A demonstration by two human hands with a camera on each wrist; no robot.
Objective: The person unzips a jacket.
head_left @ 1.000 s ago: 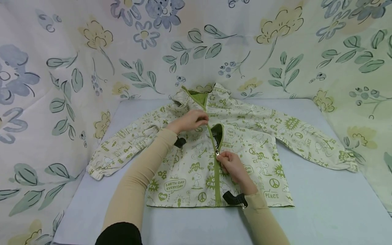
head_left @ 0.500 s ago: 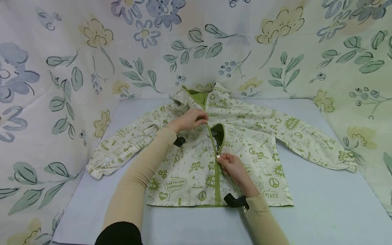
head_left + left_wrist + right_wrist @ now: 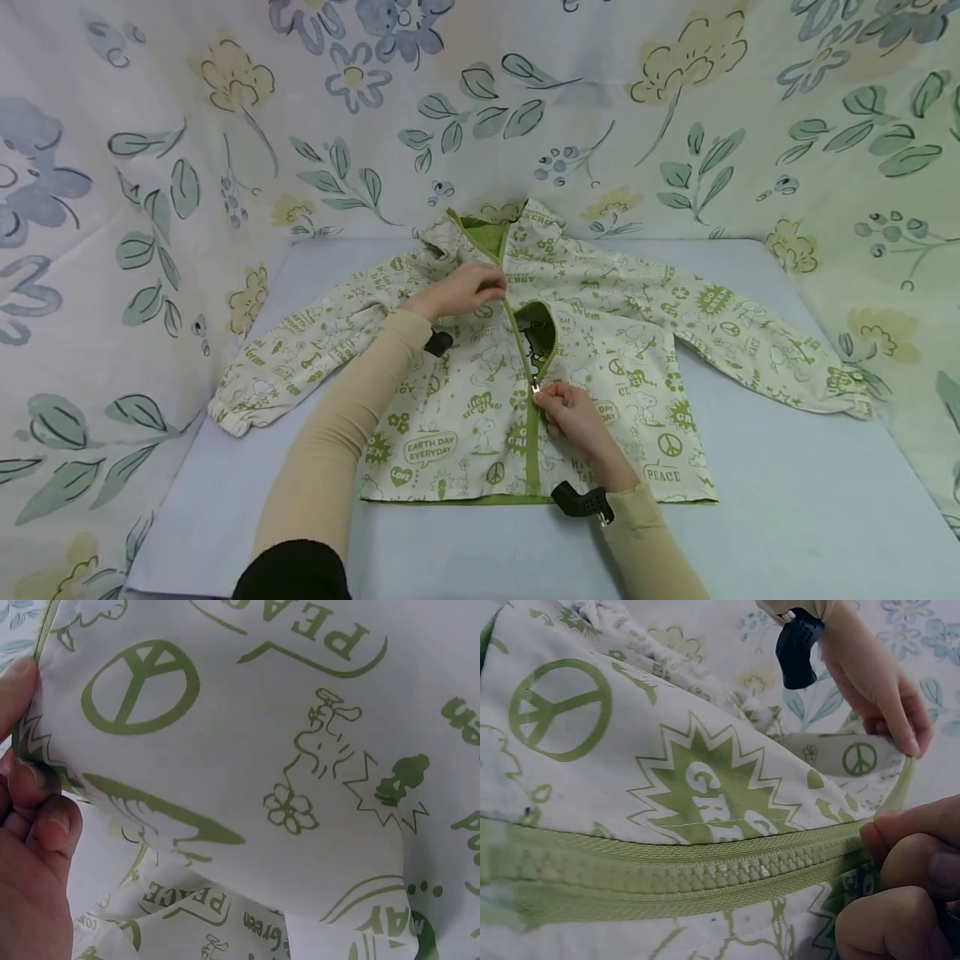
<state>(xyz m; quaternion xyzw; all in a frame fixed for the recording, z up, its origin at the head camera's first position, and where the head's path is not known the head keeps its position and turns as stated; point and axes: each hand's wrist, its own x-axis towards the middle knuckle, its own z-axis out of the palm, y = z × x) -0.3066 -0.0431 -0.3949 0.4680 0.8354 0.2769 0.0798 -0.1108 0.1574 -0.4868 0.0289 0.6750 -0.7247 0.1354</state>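
The green-and-white jacket (image 3: 483, 467) lies front side up on the pale table (image 3: 795, 483), its sleeves (image 3: 757, 346) spread wide. The person's left hand (image 3: 461, 290) pinches one front edge (image 3: 514, 325) below the collar (image 3: 537, 223). The right hand (image 3: 581, 421) pinches the zipper pull (image 3: 536, 389) lower down — the teeth (image 3: 727, 874) are joined below it, and the two sides curve apart above.

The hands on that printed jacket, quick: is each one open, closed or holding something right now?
Left hand: closed, pinching the jacket by its front edge.
Right hand: closed, pinching the zipper pull.
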